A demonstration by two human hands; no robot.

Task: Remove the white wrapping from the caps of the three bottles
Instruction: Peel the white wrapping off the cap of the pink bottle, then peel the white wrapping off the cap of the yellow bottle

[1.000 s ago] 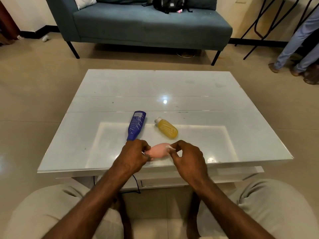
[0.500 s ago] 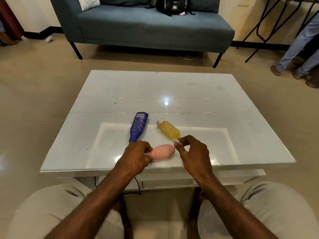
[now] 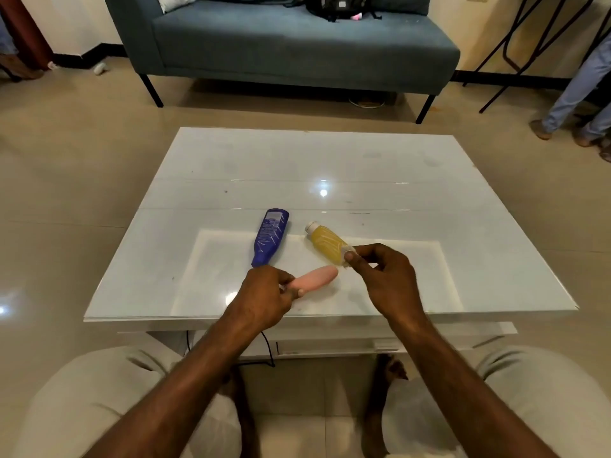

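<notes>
Knees: your pale trouser legs fill the bottom corners of the frame, bare feet just visible between them.
Left hand: your left hand sits low of centre, fingers clamped around the near end of the pink bottle, which lies on the glass with its rounded end pointing right and up.
Right hand: your right hand is up to the right of it, clear of the pink bottle, thumb and forefinger pinched together on a small scrap of white wrapping.
Yellow bottle: the yellow bottle lies flat just above that pinch, pale cap toward the upper left, white still showing there.
Blue bottle: the blue bottle lies left of the yellow one, narrow end coming down to your left knuckles; I can't tell whether it touches them.
Table: white glossy coffee table in mid-frame, a ceiling light glinting on it.
Far back: grey-blue sofa along the top, a black backpack on its seat; someone's jeans-clad legs at the upper right edge.
</notes>
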